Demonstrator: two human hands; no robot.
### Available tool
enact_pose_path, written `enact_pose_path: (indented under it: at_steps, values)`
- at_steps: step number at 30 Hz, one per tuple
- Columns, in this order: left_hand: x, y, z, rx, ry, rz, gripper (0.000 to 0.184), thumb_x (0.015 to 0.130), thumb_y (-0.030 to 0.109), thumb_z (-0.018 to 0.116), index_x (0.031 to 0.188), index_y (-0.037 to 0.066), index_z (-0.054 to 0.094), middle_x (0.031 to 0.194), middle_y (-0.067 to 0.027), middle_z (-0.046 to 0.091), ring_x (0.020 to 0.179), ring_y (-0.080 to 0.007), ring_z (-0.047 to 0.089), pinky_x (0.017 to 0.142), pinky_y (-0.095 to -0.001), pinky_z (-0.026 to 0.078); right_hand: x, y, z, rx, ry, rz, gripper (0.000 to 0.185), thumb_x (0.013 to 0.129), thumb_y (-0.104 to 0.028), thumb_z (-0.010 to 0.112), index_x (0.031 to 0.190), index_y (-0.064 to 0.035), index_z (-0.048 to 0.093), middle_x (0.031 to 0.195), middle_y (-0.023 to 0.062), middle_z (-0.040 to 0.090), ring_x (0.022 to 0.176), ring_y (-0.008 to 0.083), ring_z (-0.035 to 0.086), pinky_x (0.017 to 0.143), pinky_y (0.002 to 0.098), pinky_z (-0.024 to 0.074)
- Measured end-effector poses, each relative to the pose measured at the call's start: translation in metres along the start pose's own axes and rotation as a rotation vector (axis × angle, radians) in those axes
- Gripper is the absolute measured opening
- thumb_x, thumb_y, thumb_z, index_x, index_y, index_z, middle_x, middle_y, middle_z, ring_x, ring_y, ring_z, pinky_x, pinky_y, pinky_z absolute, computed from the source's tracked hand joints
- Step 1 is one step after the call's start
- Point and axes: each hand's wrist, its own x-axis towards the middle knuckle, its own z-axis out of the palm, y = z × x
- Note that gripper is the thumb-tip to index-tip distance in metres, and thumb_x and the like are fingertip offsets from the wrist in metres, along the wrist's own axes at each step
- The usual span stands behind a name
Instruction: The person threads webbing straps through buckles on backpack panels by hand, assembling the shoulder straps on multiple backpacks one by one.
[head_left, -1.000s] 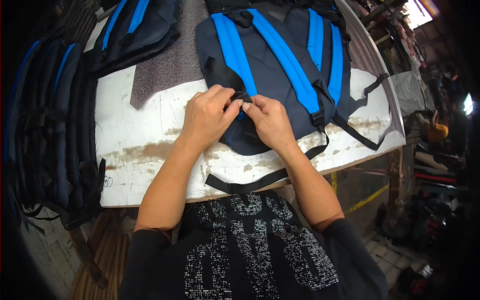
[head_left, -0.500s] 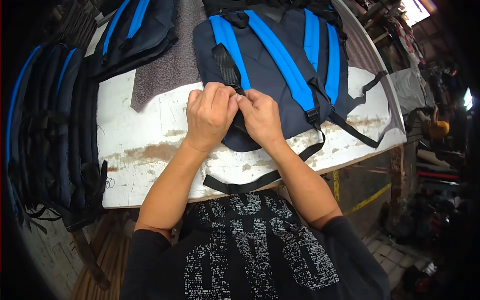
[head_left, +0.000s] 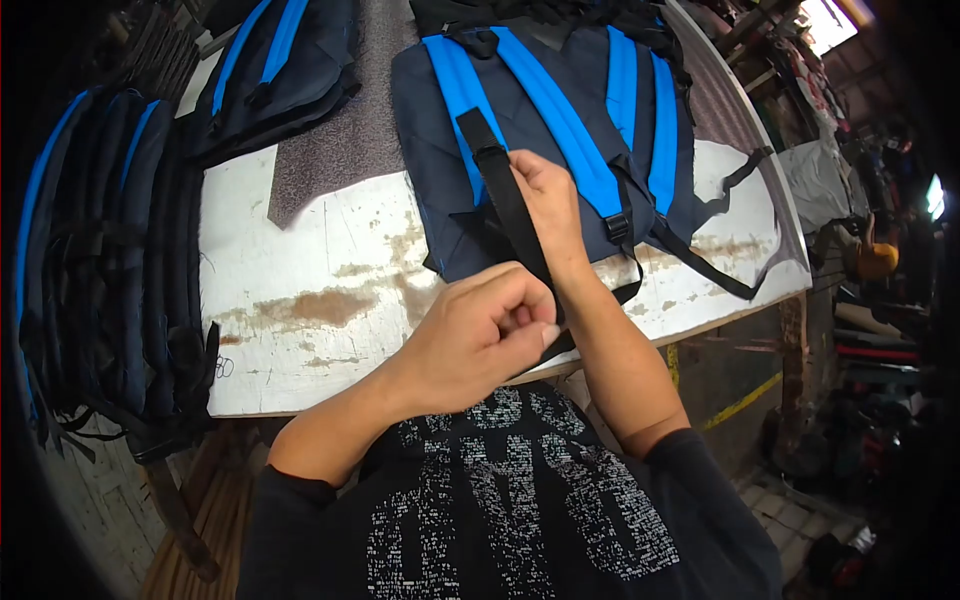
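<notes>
A dark navy backpack (head_left: 435,150) with bright blue shoulder straps (head_left: 555,105) lies on the table in front of me. My left hand (head_left: 480,325) is closed, pinching a black webbing strap (head_left: 515,215) low down, close to the table's front edge. That strap runs taut up to a black buckle (head_left: 487,152) at the end of the left shoulder strap. Beside the buckle, my right hand (head_left: 550,205) is closed on the upper part of the webbing; its fingertips are partly hidden. On the right shoulder strap, another black buckle (head_left: 618,226) hangs with its own webbing.
A second backpack (head_left: 675,185) lies partly under the first on the right. Another backpack (head_left: 290,90) rests at the back left. Several more stand stacked at the left (head_left: 95,250). Grey-brown fabric (head_left: 330,165) covers part of the worn white table (head_left: 280,350).
Both hands were together at the buckle. My left hand has pulled down toward me with the webbing, drawing it straight. My right hand stays near the buckle, slightly farther right.
</notes>
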Motion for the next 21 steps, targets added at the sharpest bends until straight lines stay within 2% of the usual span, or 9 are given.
enact_pose_path:
  at_steps: [3, 6, 8, 10, 11, 14, 17, 20, 21]
  values:
    - [-0.003, 0.019, 0.003, 0.014, -0.132, 0.073, 0.008, 0.09, 0.008, 0.067, 0.09, 0.004, 0.06, 0.085, -0.0018, 0.056, 0.071, -0.0094, 0.055, 0.064, -0.0262, 0.045, 0.01, -0.011, -0.002, 0.016, 0.017, -0.096, 0.031, 0.096, -0.026, 0.062, 0.094, 0.0035, 0.071, 0.062, 0.0037, 0.062, 0.057, 0.0071, 0.058, 0.05, 0.0284, 0.0419]
    - [-0.007, 0.031, 0.02, -0.044, -0.396, 0.152, 0.008, 0.089, 0.01, 0.066, 0.09, 0.005, 0.06, 0.085, -0.0037, 0.056, 0.07, -0.0128, 0.058, 0.06, -0.0283, 0.047, 0.026, -0.018, -0.004, -0.031, 0.06, -0.106, 0.025, 0.098, -0.024, 0.064, 0.093, -0.0007, 0.072, 0.061, -0.0079, 0.052, 0.053, -0.0005, 0.043, 0.046, 0.0213, 0.0289]
    - [-0.014, 0.023, 0.044, -0.154, -0.505, 0.327, 0.007, 0.089, 0.009, 0.066, 0.09, 0.005, 0.06, 0.086, -0.0044, 0.057, 0.068, -0.0167, 0.059, 0.059, -0.031, 0.047, 0.047, -0.004, -0.008, -0.004, 0.08, -0.096, 0.027, 0.098, -0.024, 0.063, 0.089, -0.0001, 0.071, 0.059, -0.0042, 0.055, 0.052, 0.0022, 0.047, 0.045, 0.0238, 0.0317]
    - [-0.012, 0.019, 0.047, -0.143, -0.55, 0.264, 0.007, 0.088, 0.009, 0.066, 0.09, 0.005, 0.06, 0.086, -0.0046, 0.057, 0.068, -0.0182, 0.06, 0.058, -0.0323, 0.047, 0.059, 0.003, -0.011, 0.004, 0.086, -0.072, 0.031, 0.095, -0.026, 0.062, 0.083, 0.0019, 0.067, 0.058, 0.0032, 0.059, 0.052, 0.0081, 0.055, 0.047, 0.0298, 0.0399]
    - [-0.012, 0.018, 0.048, -0.138, -0.568, 0.231, 0.007, 0.088, 0.009, 0.066, 0.09, 0.005, 0.06, 0.085, -0.0047, 0.057, 0.068, -0.0189, 0.061, 0.058, -0.0329, 0.047, 0.06, 0.007, -0.014, 0.008, 0.105, -0.032, 0.034, 0.095, -0.026, 0.062, 0.075, 0.0005, 0.064, 0.057, 0.0018, 0.058, 0.053, 0.0079, 0.055, 0.047, 0.0303, 0.0386]
    - [-0.011, 0.017, 0.046, -0.113, -0.617, 0.23, 0.009, 0.088, 0.011, 0.068, 0.089, 0.006, 0.06, 0.081, -0.0036, 0.057, 0.068, -0.0186, 0.061, 0.058, -0.0331, 0.047, 0.064, 0.019, -0.017, 0.04, 0.051, -0.073, 0.027, 0.095, -0.025, 0.061, 0.084, -0.0005, 0.066, 0.063, 0.0045, 0.063, 0.056, 0.0115, 0.06, 0.05, 0.0289, 0.0437]
    - [-0.01, 0.008, 0.049, 0.036, -0.729, 0.311, 0.01, 0.089, 0.014, 0.07, 0.091, 0.007, 0.064, 0.078, -0.0015, 0.059, 0.067, -0.0173, 0.062, 0.057, -0.0325, 0.046, 0.042, -0.005, -0.02, 0.509, -0.22, 0.014, 0.025, 0.094, -0.022, 0.059, 0.103, 0.0002, 0.066, 0.082, 0.0126, 0.071, 0.069, 0.0179, 0.068, 0.06, 0.0277, 0.0516]
    - [-0.002, 0.011, 0.034, 0.023, -0.504, 0.419, 0.013, 0.086, 0.016, 0.075, 0.094, 0.009, 0.068, 0.075, 0.0, 0.06, 0.065, -0.016, 0.062, 0.056, -0.0313, 0.045, 0.028, -0.017, -0.039, 0.908, -0.369, -0.002, 0.035, 0.096, -0.02, 0.055, 0.123, 0.0023, 0.06, 0.104, 0.0215, 0.072, 0.087, 0.0246, 0.072, 0.073, 0.0289, 0.0561]
    - [0.003, 0.017, 0.018, 0.117, -0.376, 0.371, 0.018, 0.083, 0.016, 0.079, 0.097, 0.009, 0.07, 0.076, -0.0003, 0.064, 0.063, -0.015, 0.062, 0.056, -0.0301, 0.045, 0.026, -0.015, -0.049, 0.936, -0.419, -0.057, 0.04, 0.097, -0.021, 0.053, 0.128, 0.0034, 0.058, 0.113, 0.0239, 0.069, 0.097, 0.0253, 0.071, 0.082, 0.0318, 0.0563]
